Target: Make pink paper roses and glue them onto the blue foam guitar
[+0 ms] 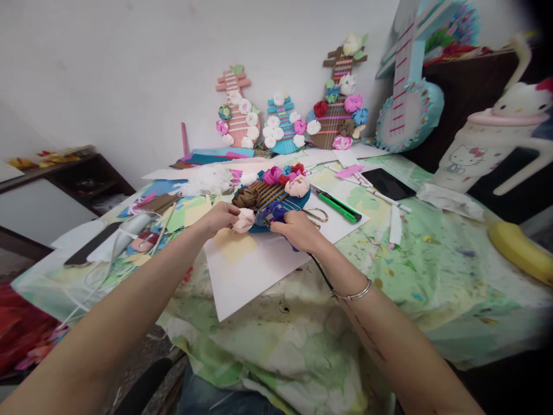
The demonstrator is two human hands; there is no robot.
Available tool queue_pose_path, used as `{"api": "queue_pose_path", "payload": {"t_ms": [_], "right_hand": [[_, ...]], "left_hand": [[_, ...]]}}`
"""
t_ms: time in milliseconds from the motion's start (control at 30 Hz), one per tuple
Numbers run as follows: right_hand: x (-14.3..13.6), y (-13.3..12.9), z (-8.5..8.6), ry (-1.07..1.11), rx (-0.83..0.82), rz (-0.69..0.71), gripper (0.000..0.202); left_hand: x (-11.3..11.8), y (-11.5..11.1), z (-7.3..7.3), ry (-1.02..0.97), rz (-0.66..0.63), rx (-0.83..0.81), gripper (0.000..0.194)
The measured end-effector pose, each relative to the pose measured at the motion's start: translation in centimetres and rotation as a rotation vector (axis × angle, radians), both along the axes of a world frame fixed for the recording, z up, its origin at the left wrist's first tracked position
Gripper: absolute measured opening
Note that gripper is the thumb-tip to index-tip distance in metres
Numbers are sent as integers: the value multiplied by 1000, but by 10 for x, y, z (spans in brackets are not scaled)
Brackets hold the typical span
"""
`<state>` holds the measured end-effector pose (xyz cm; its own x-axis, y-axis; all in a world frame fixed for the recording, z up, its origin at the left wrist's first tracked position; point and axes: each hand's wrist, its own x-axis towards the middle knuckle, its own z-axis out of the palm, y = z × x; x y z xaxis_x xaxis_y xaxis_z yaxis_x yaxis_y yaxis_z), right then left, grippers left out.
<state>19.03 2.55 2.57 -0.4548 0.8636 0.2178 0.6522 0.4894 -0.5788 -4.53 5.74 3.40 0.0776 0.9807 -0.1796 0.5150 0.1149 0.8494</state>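
My left hand (pixel 221 219) is closed, its fingertips pinching a pale pink paper flower (pixel 244 221) at the near left edge of a small blue lute-shaped craft (pixel 305 200). The craft carries brown strips, white strings and several crepe paper flowers. My right hand (pixel 299 230) is wrapped round a dark blue glue gun (pixel 276 212), with a black cord running back from it past the wrist. The gun's front points left toward the pale flower; whether they touch, I cannot tell. Under the craft lies a white board (pixel 242 276).
Gold-handled scissors (pixel 318 215) and a green cutter knife (pixel 339 207) lie right of the craft. Beyond are a black phone (pixel 389 183) and paper sticks. A large white cup (pixel 464 153) and a banana (pixel 518 251) sit at right. Flowered lute crafts (pixel 283 124) lean against the wall.
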Motion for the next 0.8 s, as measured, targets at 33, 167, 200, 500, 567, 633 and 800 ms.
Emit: {"api": "queue_pose_path", "payload": {"t_ms": [33, 167, 200, 500, 567, 633, 800], "right_hand": [[1, 0, 0, 8, -5, -1, 26], [1, -3, 5, 85, -66, -19, 32], [1, -5, 7, 107, -84, -22, 33], [-4, -5, 8, 155, -85, -38, 33], [-5, -4, 7, 139, -66, -44, 33], [-5, -4, 6, 129, -56, -52, 34], [-3, -4, 6, 133, -48, -60, 33]], "left_hand": [[0, 0, 0, -4, 0, -1, 23], [1, -1, 1, -25, -8, -12, 23], [1, -1, 1, -27, -12, -16, 23], [-1, 0, 0, 14, -33, 15, 19], [-1, 0, 1, 27, -34, 22, 20], [-1, 1, 1, 49, -31, 24, 21], [5, 0, 6, 139, -26, 50, 20]]}}
